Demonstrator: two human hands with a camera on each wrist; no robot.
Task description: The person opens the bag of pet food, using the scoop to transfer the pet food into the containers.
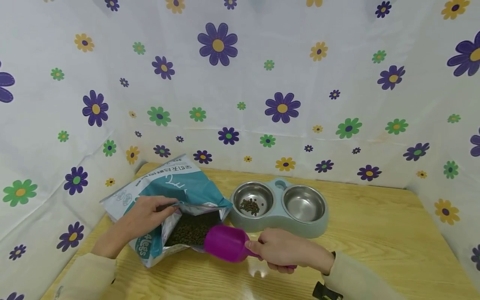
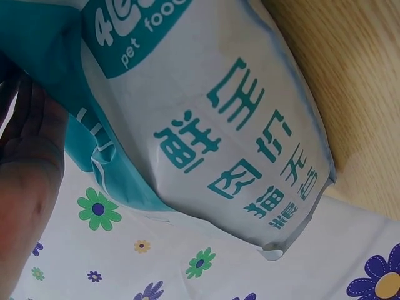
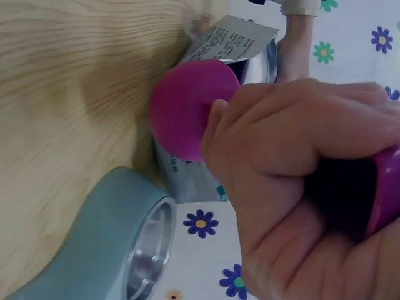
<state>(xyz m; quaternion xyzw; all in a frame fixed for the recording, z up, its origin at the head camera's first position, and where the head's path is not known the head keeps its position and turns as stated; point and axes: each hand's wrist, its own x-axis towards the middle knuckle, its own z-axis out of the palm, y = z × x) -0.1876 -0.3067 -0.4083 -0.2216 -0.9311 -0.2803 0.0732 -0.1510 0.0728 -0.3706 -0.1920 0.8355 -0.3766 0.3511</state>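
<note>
A teal and white pet food bag lies on its side, its mouth open and brown kibble visible inside. My left hand pinches the upper edge of the mouth between thumb and fingers. In the left wrist view that hand is partly cut off beside the printed bag. My right hand grips the handle of a magenta scoop, whose front end is at the bag's mouth. The right wrist view shows the fingers of the right hand curled round the handle; the scoop's inside is hidden.
Behind the scoop stands a pale blue-green double bowl stand. Its left metal bowl holds a little kibble; its right metal bowl has none. The wooden table is bordered by a flower-patterned white cloth behind and at both sides.
</note>
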